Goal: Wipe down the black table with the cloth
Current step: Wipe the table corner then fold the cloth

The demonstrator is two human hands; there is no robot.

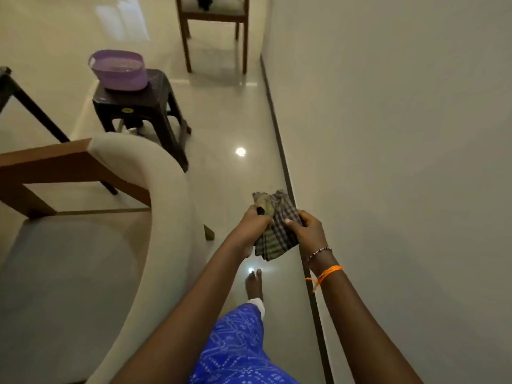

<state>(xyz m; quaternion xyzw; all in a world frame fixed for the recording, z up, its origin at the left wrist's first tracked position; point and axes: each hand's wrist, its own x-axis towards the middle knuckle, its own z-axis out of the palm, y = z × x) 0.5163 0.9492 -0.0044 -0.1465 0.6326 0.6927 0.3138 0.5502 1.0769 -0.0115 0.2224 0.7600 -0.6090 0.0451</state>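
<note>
- While both hands are raised in front of the body, the fingers (pixel 289 221) of the right hand (pixel 310 231) curl over the right edge of the checked cloth (pixel 279 234), thumb on top, pinching it.
- Left hand (pixel 253 224) grips the cloth's left side, fingers wrapped round a bunched part of it.
- Cloth is folded and crumpled, held between the two hands in the air above the floor (pixel 221 167), touching nothing else.
- Right wrist carries a beaded bracelet (pixel 318 252) and an orange thread (pixel 325 273).
- Below the hands: a blue patterned garment (pixel 235 347) and a bare foot (pixel 253 284) on the glossy floor.
- Wall (pixel 401 134) stands close on the right.
- Cushioned chair (pixel 83 245) sits near on the left.
- Further off, a dark stool (pixel 160 106) bears a purple basket (pixel 119 70); another chair (pixel 213 31) stands beyond.
- Black tabletop: only a dark leg (pixel 30 106) at far left, identity uncertain.
</note>
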